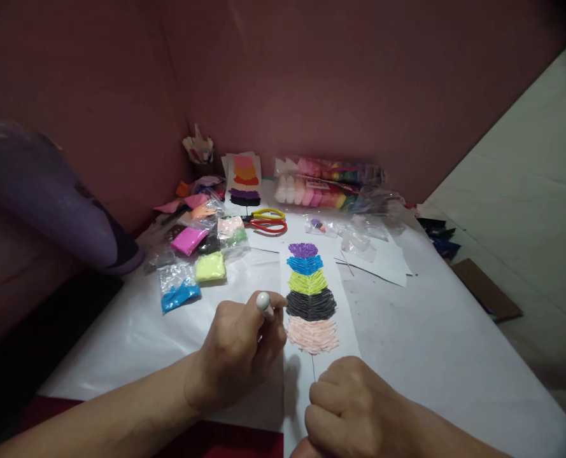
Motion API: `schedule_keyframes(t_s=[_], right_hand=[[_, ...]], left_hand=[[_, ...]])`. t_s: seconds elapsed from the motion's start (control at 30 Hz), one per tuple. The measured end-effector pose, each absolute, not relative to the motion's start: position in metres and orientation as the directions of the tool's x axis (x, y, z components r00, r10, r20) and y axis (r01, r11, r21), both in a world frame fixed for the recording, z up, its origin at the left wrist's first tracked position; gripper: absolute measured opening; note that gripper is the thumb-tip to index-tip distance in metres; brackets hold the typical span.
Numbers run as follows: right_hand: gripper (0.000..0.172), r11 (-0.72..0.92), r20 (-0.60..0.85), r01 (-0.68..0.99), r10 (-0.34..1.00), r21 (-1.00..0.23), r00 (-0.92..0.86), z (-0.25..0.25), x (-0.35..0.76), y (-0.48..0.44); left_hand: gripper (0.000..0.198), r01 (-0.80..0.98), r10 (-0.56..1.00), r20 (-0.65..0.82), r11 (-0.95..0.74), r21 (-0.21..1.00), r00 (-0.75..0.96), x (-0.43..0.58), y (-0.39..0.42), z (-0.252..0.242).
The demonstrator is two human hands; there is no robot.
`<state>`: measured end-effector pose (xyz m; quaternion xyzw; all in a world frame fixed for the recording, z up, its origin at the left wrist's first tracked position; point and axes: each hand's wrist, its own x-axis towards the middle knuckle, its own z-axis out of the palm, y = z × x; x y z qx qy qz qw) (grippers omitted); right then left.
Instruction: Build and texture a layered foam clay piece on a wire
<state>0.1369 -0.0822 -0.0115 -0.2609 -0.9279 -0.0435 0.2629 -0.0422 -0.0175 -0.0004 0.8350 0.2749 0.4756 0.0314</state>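
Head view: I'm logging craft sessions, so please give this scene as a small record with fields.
left hand: gripping a white-ended tool
right hand: curled over the sheet at its near end; whether it holds anything is hidden
workpiece: five-band clay picture; purple, blue, yellow-green, black, pale pink, far to near
left side: pink packet, yellow-green packet, blue packet
farther back: scissors, one handle yellow, one red; clay bags
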Motion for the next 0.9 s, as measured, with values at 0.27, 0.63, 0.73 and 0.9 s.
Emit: schedule_keyframes(t_s=[0.27,0.63,0.73,0.9], right_hand=[[0.059,0.867,0.507,0.495,0.455,-0.063,-0.732,-0.0117,0.1375,-0.0825],[0.056,0.86,0.502,0.507,0.461,-0.052,-0.731,-0.0127,0.1373,-0.0826],[0.054,0.863,0.51,0.501,0.459,-0.061,-0.727,-0.0155,0.1375,-0.0825],[0.054,0.861,0.519,0.502,0.467,-0.082,-0.716,-0.0164,0.1374,-0.0824]], left_hand=[[0.016,0.462,0.46,0.79,-0.849,0.258,0.405,-0.044,-0.0178,-0.0017],[0.018,0.438,0.459,0.821,-0.85,0.295,0.339,-0.0482,-0.0229,0.0072],[0.017,0.4,0.466,0.8,-0.861,0.313,0.377,-0.0462,-0.0224,0.0045],[0.017,0.313,0.461,0.797,-0.881,0.356,0.391,-0.0433,-0.0224,-0.0002]])
